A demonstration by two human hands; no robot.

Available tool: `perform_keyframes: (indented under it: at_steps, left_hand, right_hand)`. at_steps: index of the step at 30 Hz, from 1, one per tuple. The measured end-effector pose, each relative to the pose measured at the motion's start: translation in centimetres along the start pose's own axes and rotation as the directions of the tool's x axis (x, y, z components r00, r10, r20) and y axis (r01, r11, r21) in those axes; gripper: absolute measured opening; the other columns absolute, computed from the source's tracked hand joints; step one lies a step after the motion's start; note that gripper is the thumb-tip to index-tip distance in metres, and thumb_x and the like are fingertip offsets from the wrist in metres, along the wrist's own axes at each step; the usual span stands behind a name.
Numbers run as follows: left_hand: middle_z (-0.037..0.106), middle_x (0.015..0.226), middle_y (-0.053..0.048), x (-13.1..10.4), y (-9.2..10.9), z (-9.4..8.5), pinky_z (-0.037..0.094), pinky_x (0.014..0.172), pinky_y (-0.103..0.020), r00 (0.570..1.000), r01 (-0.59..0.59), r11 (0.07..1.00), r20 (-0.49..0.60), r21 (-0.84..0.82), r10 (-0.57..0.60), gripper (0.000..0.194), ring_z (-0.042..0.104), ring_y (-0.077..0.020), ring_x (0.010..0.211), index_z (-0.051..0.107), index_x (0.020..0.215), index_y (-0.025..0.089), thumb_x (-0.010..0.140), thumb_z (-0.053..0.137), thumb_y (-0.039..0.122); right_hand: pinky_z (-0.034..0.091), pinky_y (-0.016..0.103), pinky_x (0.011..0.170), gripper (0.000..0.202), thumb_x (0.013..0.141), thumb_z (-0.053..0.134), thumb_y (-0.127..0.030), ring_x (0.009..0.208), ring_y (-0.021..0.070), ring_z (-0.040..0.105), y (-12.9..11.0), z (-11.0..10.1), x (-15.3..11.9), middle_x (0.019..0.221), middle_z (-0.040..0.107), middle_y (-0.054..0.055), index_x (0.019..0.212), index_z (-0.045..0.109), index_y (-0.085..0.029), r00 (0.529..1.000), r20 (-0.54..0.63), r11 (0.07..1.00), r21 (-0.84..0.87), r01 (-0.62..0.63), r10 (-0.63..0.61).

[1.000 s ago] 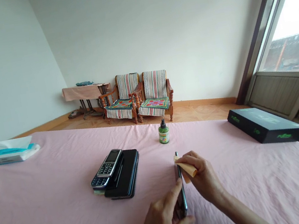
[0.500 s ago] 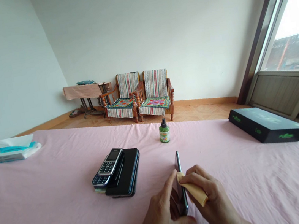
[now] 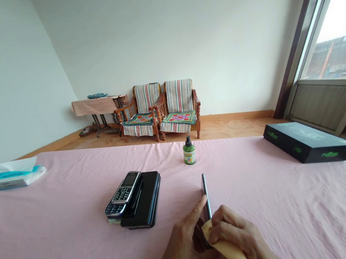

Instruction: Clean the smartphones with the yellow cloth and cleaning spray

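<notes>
A slim dark smartphone (image 3: 205, 193) stands on its long edge, its thin side turned up toward me. My left hand (image 3: 185, 248) is closed on it from the left, the index finger laid along its face. In my right hand (image 3: 243, 235) a yellow cleaning cloth (image 3: 230, 253) is pinched, pressed against the near end of the phone's edge. The cloth and fingers hide the phone's lower part. To the left lies a stack of phones, with a silver-and-black keypad phone (image 3: 127, 187) resting on black flat devices (image 3: 148, 200).
A green spray bottle (image 3: 189, 152) stands beyond the hands on the pink cloth cover (image 3: 75, 218). A black box (image 3: 309, 141) is at the right and a tissue pack (image 3: 13, 175) at the far left. Two wooden armchairs (image 3: 175, 102) stand against the wall.
My right hand with the cloth has slid toward me along the phone's edge, from its middle to its near end. The left hand keeps its hold; the view has shifted slightly.
</notes>
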State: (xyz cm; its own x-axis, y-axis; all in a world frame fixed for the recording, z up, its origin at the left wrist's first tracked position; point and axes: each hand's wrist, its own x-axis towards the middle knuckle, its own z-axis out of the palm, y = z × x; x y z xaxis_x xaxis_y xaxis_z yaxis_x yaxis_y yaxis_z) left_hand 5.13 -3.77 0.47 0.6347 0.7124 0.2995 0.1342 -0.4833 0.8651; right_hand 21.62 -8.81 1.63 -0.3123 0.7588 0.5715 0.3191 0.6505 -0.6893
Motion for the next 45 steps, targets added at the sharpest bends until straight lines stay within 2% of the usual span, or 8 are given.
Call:
perform_keyframes:
  at_steps: [6,11,16,21,28,33,40,45]
  left_hand:
    - [0.056,0.076,0.005,0.1,-0.1,0.1,0.044,0.055,-0.019,1.000,0.022,1.000,0.009,-0.004,-0.022,0.085,0.051,-0.0106,0.060,0.028,0.142,0.019,0.068,0.069,0.011]
    - [0.060,0.082,0.002,0.0,-0.5,0.4,0.047,0.061,-0.021,0.999,0.038,0.999,-0.009,0.006,-0.038,0.080,0.056,-0.0124,0.066,0.030,0.141,0.019,0.069,0.063,0.006]
    - [0.058,0.069,0.006,-0.2,-0.8,0.6,0.047,0.058,-0.021,0.996,0.082,0.990,-0.033,0.114,-0.078,0.085,0.054,-0.0115,0.059,0.026,0.143,0.019,0.067,0.061,0.002]
    - [0.062,0.075,0.005,-0.3,-1.2,0.7,0.048,0.061,-0.022,0.995,0.070,0.984,-0.083,0.165,-0.057,0.091,0.058,-0.0130,0.062,0.018,0.145,0.022,0.066,0.058,0.001]
    - [0.065,0.078,0.003,-0.4,-1.0,0.7,0.049,0.058,-0.022,0.996,0.067,0.990,-0.073,0.126,-0.058,0.083,0.061,-0.0131,0.062,0.020,0.144,0.019,0.071,0.057,0.005]
    - [0.067,0.079,0.003,-0.4,-1.2,0.8,0.049,0.061,-0.022,0.991,0.084,0.970,-0.117,0.229,-0.058,0.083,0.062,-0.0143,0.064,0.025,0.140,0.020,0.065,0.055,0.001]
    - [0.066,0.077,0.002,-0.8,-0.6,0.7,0.048,0.060,-0.021,0.985,0.107,0.951,-0.159,0.289,-0.062,0.037,0.065,-0.0154,0.068,0.048,0.101,0.022,0.069,0.053,0.003]
    - [0.056,0.060,0.004,-1.2,-0.5,0.5,0.041,0.051,-0.020,0.991,0.042,0.884,-0.133,0.466,0.023,0.013,0.058,-0.0125,0.052,0.046,0.081,0.022,0.080,0.046,0.010]
  right_hand:
    - [0.042,0.022,0.060,0.013,0.077,0.056,-0.016,0.071,0.0137,0.053,-0.2,0.0,0.1,0.087,0.049,0.002,0.088,0.052,-0.024,1.000,0.008,1.000,0.009,-0.009,0.009]
    - [0.045,0.024,0.064,0.019,0.079,0.049,-0.009,0.075,0.0148,0.054,0.5,0.2,0.8,0.085,0.050,0.003,0.091,0.056,-0.022,0.989,-0.139,0.999,0.001,-0.047,0.047]
    - [0.046,0.024,0.068,0.022,0.080,0.046,-0.005,0.077,0.0140,0.056,1.6,0.1,1.9,0.085,0.052,0.002,0.086,0.059,-0.022,0.968,-0.230,0.994,-0.025,-0.110,0.102]
    - [0.047,0.023,0.068,0.024,0.079,0.046,-0.003,0.078,0.0136,0.057,1.6,0.4,2.3,0.086,0.053,0.003,0.086,0.060,-0.022,0.972,-0.219,0.995,-0.031,-0.093,0.084]
    - [0.050,0.023,0.067,0.027,0.081,0.047,-0.004,0.079,0.0143,0.058,1.1,1.0,2.0,0.089,0.053,0.005,0.096,0.060,-0.022,0.989,-0.145,0.996,-0.083,-0.033,0.021]
    - [0.050,0.023,0.072,0.030,0.081,0.045,-0.002,0.081,0.0142,0.059,1.8,0.5,2.3,0.088,0.056,0.004,0.093,0.062,-0.023,0.970,-0.239,0.983,-0.164,-0.087,0.046]
    - [0.051,0.024,0.068,0.028,0.085,0.048,-0.008,0.079,0.0158,0.060,0.8,1.2,1.6,0.089,0.056,0.006,0.104,0.061,-0.024,0.990,-0.140,0.976,-0.214,-0.026,-0.004]
    - [0.051,0.024,0.069,0.029,0.085,0.046,-0.007,0.079,0.0155,0.060,1.9,0.3,1.7,0.089,0.057,0.006,0.103,0.061,-0.024,0.970,-0.243,0.952,-0.292,-0.087,0.014]
